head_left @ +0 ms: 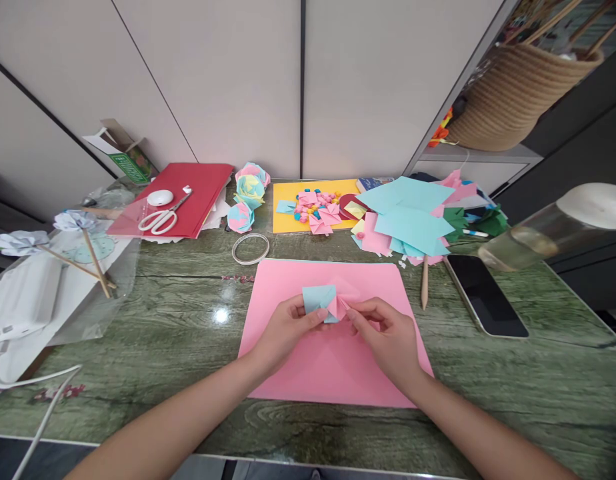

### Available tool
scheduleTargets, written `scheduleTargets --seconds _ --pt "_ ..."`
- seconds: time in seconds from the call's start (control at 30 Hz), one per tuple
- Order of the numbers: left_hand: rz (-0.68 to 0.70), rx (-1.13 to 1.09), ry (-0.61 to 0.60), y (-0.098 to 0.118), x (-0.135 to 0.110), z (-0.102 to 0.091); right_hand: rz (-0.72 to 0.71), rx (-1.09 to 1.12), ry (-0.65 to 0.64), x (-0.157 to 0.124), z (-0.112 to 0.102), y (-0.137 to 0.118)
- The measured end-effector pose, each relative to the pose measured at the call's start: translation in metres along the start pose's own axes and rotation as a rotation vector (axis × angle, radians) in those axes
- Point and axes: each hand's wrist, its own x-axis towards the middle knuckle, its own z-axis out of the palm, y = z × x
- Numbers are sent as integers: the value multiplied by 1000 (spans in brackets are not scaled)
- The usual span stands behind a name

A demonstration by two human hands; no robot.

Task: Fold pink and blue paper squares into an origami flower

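Note:
A small folded paper piece (322, 299), light blue with a pink part, is held over a large pink sheet (333, 373) on the green table (178, 313). My left hand (283, 330) pinches the blue side from the left. My right hand (388, 333) pinches the pink tip at the right. Both hands have fingers closed on the piece.
White scissors (161, 217) lie on a red folder (188, 197) at back left. Paper balls (248, 193), a tape ring (251, 248), a yellow sheet (288, 223) with small pieces, blue and pink paper squares (413, 220), a wooden stick (425, 283), a phone (485, 297) and a glass jar (548, 230) surround the sheet.

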Motion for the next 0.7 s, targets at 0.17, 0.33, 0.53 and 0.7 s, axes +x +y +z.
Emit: scheduleTargets --seconds 0.17,0.33,0.53,0.7 --pt "-22 -13 6 -1 0 1 -1 21 4 0 2 -1" --pt "-21 -54 -16 1 0 0 4 22 -45 3 0 -1" --pt "-17 -42 -44 0 0 -1 19 22 -52 9 -5 -3" --pt "-4 0 -43 1 0 -1 -37 33 -96 10 -7 -2"
